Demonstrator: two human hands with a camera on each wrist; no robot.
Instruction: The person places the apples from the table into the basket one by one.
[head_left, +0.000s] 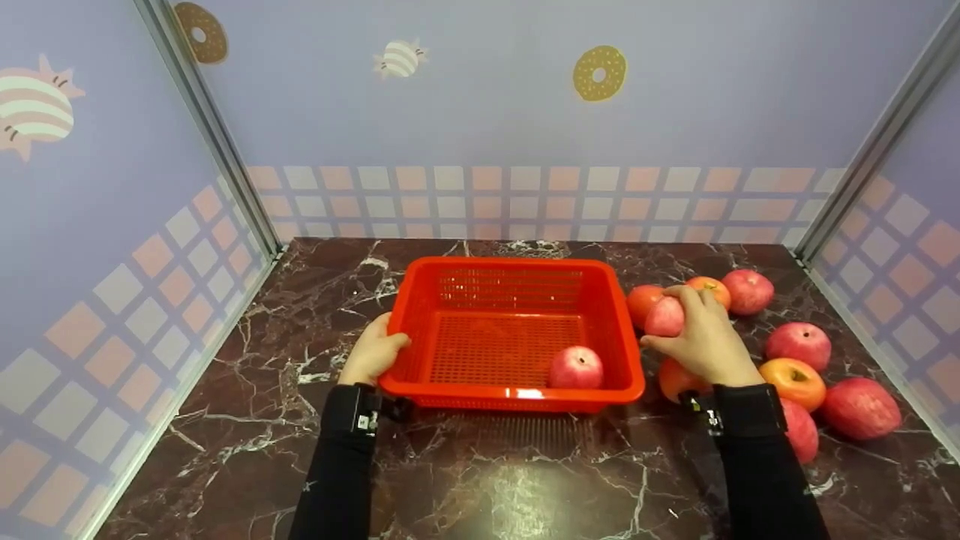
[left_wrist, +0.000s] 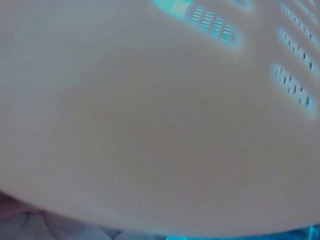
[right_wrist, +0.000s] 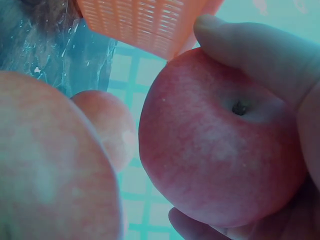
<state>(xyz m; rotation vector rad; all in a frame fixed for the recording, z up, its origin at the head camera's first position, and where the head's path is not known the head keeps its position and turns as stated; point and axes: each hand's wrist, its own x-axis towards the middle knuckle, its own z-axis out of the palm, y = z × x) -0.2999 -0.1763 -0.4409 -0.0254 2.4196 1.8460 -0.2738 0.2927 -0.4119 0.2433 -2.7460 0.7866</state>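
Gripping a pink apple point(head_left: 664, 318) with my right hand point(head_left: 703, 339), fingers curled over the top, thumb on the near side; the right wrist view shows the stem dimple facing the palm. It sits in the fruit pile just right of the red basket point(head_left: 517, 390), touching an orange fruit point(head_left: 643, 301) behind it. My left hand point(head_left: 373, 352) clamps the basket's left rim, thumb over the edge. The left wrist view is just blurred basket wall, no use.

Handling guess: the apple is firm, fairly heavy for one hand, with waxy smooth skin, so it could slip. Best hold is around the widest part, pads opposed, not on the stem end. It bruises if dropped.

Further out: one apple already in the basket point(head_left: 575, 367) at the near right corner. More red apples point(head_left: 799, 343) and another orange fruit point(head_left: 795, 379) lie on the marble table point(head_left: 300, 450) to the right. Patterned wall point(head_left: 525, 112) is at the back.
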